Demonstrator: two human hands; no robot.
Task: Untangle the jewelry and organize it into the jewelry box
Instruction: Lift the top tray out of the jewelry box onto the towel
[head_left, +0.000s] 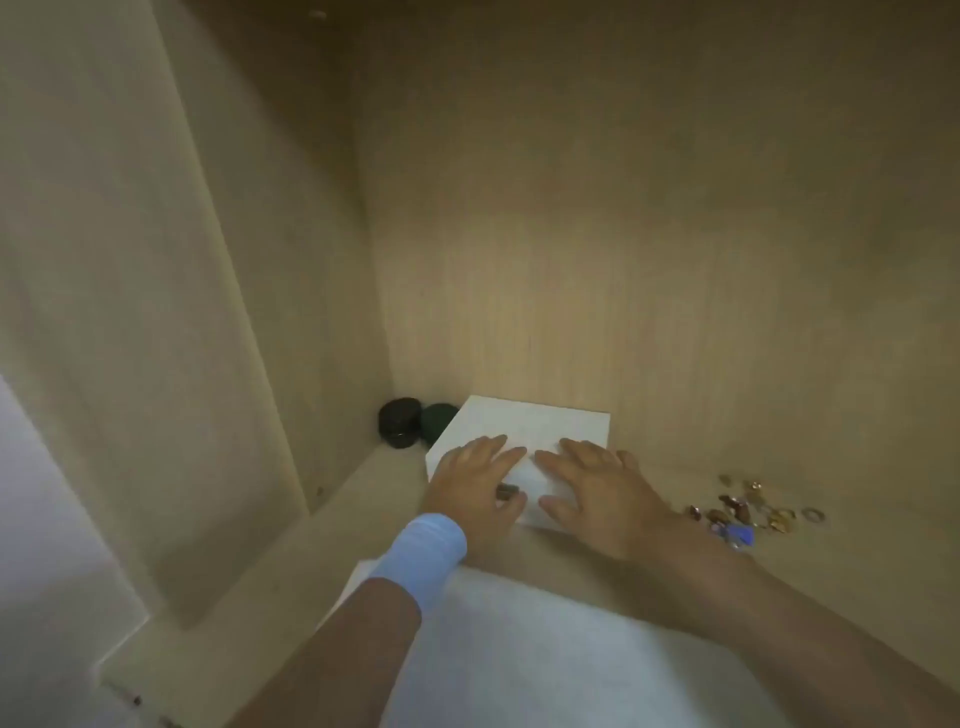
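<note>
Left hand: the left hand (475, 480) lies flat on the lid of the box with fingers straight; a pale blue wristband (428, 551) sits on that wrist.
Right hand: the right hand (597, 493) is spread flat on the same lid, just beside the left; the two hands nearly touch, and neither is closed around anything.
Clasp: a small dark clasp (508, 490) shows at the box's front edge, by the left thumb; whether the thumb grips it cannot be told.
Box: one white jewelry box (545, 421), lid down, stands on the shelf (649, 571) against the back wall. It looks stiff and light; best lifted open at the front edge by the clasp.
Jewelry: one loose pile of jewelry (753, 512) lies on the shelf to the right of the box, near the right wrist. The pieces look small, hard, slippery and easy to snag; pick them up singly by fingertip.
Count: one box, one pile; the pieces are too blurred to count, though one ring (813, 515) lies slightly apart.
Back corner: two dark round containers, one black (399, 423) and one green (439, 421), sit left of the box.
Foreground: one white cloth (519, 649).
</note>
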